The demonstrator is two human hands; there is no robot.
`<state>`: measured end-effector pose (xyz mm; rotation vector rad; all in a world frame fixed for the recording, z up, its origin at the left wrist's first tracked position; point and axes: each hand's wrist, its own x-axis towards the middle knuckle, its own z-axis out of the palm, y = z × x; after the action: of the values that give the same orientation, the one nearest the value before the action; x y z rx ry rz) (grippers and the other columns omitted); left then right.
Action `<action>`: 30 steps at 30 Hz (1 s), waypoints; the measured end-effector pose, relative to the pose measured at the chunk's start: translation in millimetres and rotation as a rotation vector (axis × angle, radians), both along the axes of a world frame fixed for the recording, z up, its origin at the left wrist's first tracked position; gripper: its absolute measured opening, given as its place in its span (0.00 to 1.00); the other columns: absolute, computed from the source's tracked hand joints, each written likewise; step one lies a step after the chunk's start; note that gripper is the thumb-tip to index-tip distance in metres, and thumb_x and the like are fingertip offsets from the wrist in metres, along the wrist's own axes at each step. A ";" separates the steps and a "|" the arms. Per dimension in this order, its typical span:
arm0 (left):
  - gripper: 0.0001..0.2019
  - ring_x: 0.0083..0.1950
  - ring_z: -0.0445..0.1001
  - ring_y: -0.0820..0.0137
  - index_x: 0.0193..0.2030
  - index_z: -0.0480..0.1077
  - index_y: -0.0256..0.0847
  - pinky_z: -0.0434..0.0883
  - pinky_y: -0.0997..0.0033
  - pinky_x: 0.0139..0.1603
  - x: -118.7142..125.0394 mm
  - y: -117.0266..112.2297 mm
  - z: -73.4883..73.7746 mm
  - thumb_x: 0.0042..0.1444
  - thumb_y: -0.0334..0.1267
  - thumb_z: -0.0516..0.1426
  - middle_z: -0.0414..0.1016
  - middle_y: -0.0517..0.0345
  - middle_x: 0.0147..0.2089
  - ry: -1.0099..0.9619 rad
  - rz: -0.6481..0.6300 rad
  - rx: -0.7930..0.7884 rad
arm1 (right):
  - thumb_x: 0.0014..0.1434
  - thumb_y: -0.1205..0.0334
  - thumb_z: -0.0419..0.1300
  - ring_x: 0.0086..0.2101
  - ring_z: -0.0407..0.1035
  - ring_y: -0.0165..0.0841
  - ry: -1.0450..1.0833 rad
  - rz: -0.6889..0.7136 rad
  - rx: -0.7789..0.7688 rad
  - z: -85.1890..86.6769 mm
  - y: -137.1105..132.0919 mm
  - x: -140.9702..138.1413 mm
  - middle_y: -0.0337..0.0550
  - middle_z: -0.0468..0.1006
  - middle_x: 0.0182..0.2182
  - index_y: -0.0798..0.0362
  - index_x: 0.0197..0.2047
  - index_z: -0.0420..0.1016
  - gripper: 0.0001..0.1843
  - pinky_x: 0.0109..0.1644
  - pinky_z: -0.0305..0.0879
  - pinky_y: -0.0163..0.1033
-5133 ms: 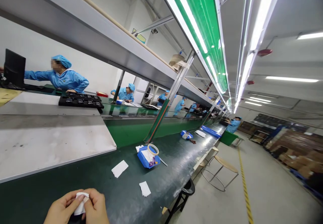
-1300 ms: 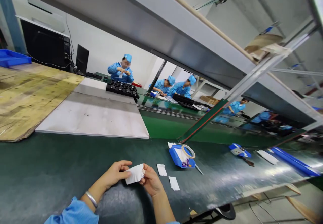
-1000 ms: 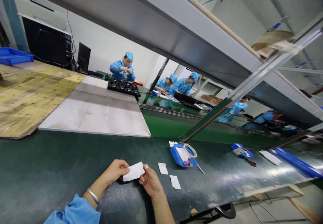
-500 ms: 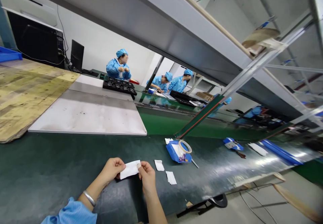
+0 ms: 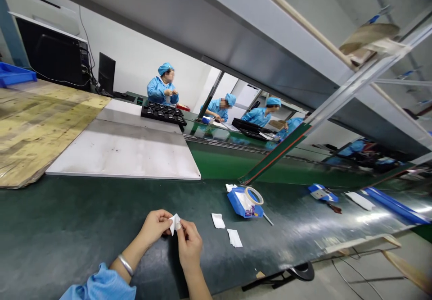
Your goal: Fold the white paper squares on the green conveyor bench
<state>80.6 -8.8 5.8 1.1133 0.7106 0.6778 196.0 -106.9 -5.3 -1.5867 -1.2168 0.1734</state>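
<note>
over the green belt (image 5: pixel 84 219) | both hands pinch white paper (image 5: pixel 174 222)

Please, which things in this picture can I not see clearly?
Head view, the only view:
The small white piece is pinched between the fingers of the left hand and the right hand, so its shape and material stay unclear.
The blue tray: contents too small.
The black tray: too far for detail.

one small folded white paper piece (image 5: pixel 174 223). two flat white paper slips (image 5: pixel 218 220) (image 5: pixel 234 238) on the dark green worktop (image 5: pixel 84 219). two small blue plastic trays (image 5: pixel 240 203) (image 5: pixel 322 193). one pale tape ring (image 5: pixel 261 198). two black moulded trays (image 5: pixel 164 113) (image 5: pixel 251 129). three people in blue caps and coats (image 5: pixel 164 88) (image 5: pixel 221 108) (image 5: pixel 265 114).
</note>
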 end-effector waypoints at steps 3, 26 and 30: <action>0.15 0.22 0.72 0.72 0.34 0.75 0.32 0.67 0.75 0.25 -0.2 -1.6 0.5 0.43 0.42 0.66 0.76 0.54 0.24 -0.009 -0.016 0.020 | 0.64 0.61 0.54 0.37 0.71 0.35 0.004 0.020 0.011 -0.7 -0.1 -1.4 0.47 0.77 0.37 0.51 0.46 0.77 0.12 0.42 0.68 0.39; 0.17 0.39 0.79 0.61 0.44 0.76 0.32 0.74 0.64 0.43 -3.2 -3.5 4.6 0.46 0.31 0.55 0.81 0.47 0.37 0.032 -0.135 0.189 | 0.60 0.62 0.56 0.31 0.67 0.32 -0.010 0.016 -0.047 1.0 -2.4 -6.6 0.44 0.73 0.36 0.51 0.46 0.75 0.12 0.37 0.65 0.37; 0.17 0.40 0.79 0.60 0.44 0.75 0.33 0.75 0.62 0.42 -3.7 0.6 -1.2 0.46 0.37 0.58 0.80 0.46 0.40 0.095 -0.080 0.209 | 0.60 0.60 0.55 0.30 0.67 0.31 0.270 0.016 -0.026 -2.6 4.4 -2.8 0.42 0.73 0.30 0.53 0.37 0.75 0.09 0.33 0.63 0.35</action>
<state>76.9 -8.2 4.6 1.3662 0.6832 0.6446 193.2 -102.5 -8.0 -1.5205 -1.0207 0.4020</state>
